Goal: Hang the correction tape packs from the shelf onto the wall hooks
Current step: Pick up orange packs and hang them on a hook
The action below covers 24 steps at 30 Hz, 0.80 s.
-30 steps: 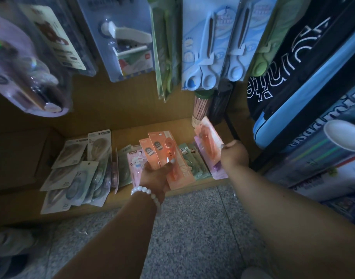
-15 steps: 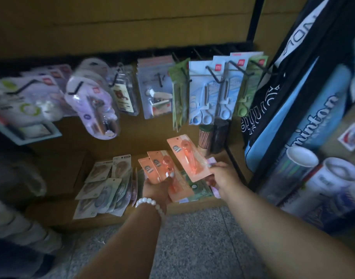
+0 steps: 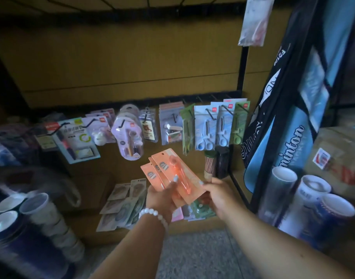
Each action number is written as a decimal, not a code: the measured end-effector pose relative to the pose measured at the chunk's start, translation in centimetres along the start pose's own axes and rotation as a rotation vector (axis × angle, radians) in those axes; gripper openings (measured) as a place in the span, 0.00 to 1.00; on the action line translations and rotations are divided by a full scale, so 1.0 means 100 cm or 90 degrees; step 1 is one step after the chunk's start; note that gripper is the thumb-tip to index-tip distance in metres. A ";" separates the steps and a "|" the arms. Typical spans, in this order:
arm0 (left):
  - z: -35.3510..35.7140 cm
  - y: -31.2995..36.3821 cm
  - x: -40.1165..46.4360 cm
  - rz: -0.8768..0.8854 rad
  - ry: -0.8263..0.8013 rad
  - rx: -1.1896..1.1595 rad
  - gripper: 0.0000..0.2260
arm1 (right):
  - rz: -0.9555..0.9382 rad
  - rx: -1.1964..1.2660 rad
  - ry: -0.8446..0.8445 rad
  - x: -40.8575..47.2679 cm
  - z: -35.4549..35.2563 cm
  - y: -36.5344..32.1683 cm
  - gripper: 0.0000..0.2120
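Head view, dim light; left hand (image 3: 162,198) grips a fan of three orange correction tape packs (image 3: 173,176), thumb pressed across the front card, the other fingers hidden behind the cards; a white bead bracelet (image 3: 153,215) sits on that wrist; right hand (image 3: 219,196) meets the lower right edge of the front pack, thumb tip on the card face, fingers curled beneath it, so the front pack is pinched from both sides; the packs are held in the air, tilted, their hang-holes pointing up and away from the fingertips; below and left of the left hand's knuckles, grey-green packs (image 3: 124,202) lie flat in overlapping rows on the wooden shelf (image 3: 202,223); under the right palm, a green pack (image 3: 201,208) and pinkish ones lie on the same shelf; above the fingertips, well apart from the held packs, a row of black wall hooks (image 3: 210,113) carries blue scissors cards (image 3: 206,129), a stapler card (image 3: 171,125) and a lilac blister pack (image 3: 129,135); just beyond the right fingertips stand two dark cylinders (image 3: 216,165); right of the right forearm, white-rimmed tubes (image 3: 309,194) stand upright; a blue and black badminton bag (image 3: 283,141) hangs above them.
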<state>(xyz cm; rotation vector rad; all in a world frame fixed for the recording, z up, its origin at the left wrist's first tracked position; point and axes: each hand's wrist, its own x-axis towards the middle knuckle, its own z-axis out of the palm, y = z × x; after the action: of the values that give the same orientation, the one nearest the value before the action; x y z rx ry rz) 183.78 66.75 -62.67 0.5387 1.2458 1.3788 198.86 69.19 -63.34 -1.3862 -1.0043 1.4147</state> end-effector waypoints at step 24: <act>0.099 0.174 -0.046 0.213 -0.218 0.051 0.10 | -0.296 0.054 -0.021 -0.032 -0.021 -0.211 0.11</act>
<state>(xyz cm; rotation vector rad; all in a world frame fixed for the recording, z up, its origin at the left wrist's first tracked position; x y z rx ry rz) 186.22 69.76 -42.48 1.0302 0.9621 1.4378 202.08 71.92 -42.31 -0.9869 -1.1821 1.1178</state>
